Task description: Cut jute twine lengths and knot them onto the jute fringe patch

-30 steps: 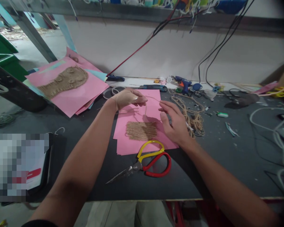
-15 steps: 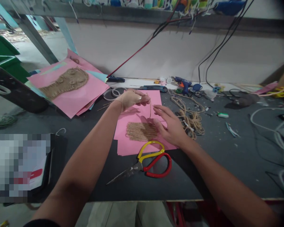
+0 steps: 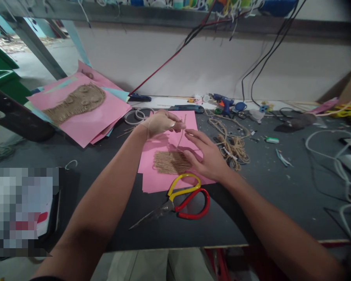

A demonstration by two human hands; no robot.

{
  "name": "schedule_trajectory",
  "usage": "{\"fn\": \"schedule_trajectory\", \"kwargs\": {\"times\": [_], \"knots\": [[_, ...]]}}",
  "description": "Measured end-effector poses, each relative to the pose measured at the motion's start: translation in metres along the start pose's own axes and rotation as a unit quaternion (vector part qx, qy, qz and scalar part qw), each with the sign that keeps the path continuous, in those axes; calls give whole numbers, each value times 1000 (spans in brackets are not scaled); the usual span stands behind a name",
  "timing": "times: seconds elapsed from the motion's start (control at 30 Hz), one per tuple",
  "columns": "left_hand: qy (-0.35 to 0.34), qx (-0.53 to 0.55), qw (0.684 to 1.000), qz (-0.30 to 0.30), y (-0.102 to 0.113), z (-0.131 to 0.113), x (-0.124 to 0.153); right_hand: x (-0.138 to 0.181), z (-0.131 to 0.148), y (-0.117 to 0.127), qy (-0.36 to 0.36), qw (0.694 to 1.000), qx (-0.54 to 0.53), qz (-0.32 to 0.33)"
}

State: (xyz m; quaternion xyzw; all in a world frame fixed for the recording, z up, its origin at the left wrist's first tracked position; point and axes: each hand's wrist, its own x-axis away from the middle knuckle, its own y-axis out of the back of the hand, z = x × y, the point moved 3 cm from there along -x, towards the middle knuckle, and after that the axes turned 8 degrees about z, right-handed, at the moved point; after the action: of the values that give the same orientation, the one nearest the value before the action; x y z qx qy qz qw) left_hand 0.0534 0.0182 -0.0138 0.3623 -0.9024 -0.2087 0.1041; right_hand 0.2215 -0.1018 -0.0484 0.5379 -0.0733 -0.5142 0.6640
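My left hand (image 3: pixel 163 124) is closed in a pinch on a short piece of twine (image 3: pixel 180 138), which hangs down from the fingertips. Close by on the right, my right hand (image 3: pixel 206 156) has its fingers spread, the fingertips near the twine and no grip visible. Below both hands, rows of brown twine form a flat rectangular patch (image 3: pixel 171 162) on pink sheets of paper (image 3: pixel 152 183). My right thumb covers the patch's right edge. Scissors (image 3: pixel 190 193) with one yellow and one red handle lie in front of the paper, blades pointing left.
A loose twine bundle (image 3: pixel 235 148) lies right of the paper. Stacked coloured sheets (image 3: pixel 84 125) at the left carry a twine shape (image 3: pixel 82 99). A utility knife (image 3: pixel 187 108) and a blue glue gun (image 3: pixel 225 102) lie along the back. Cables (image 3: pixel 333 152) trail at the right.
The hanging twine now slants down to the left, where before it hung nearly straight. Both hands stay almost in place; the whole view has shifted slightly.
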Motion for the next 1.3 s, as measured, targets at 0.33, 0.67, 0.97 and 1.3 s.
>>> {"fn": "schedule_trajectory", "kwargs": {"times": [0.33, 0.67, 0.97, 1.3], "knots": [[-14, -73, 995, 63, 2, -1, 0, 1, -2, 8, -61, 993, -49, -85], [-27, -88, 989, 111, -1, -6, 0, 1, 9, 9, -24, 995, -56, -78], [-15, -48, 994, 93, -1, -9, 1, 2, 7, 6, -25, 994, -75, -72], [-20, -63, 997, 50, -1, -12, 3, 2, 8, 1, -68, 991, -109, -31]]}}
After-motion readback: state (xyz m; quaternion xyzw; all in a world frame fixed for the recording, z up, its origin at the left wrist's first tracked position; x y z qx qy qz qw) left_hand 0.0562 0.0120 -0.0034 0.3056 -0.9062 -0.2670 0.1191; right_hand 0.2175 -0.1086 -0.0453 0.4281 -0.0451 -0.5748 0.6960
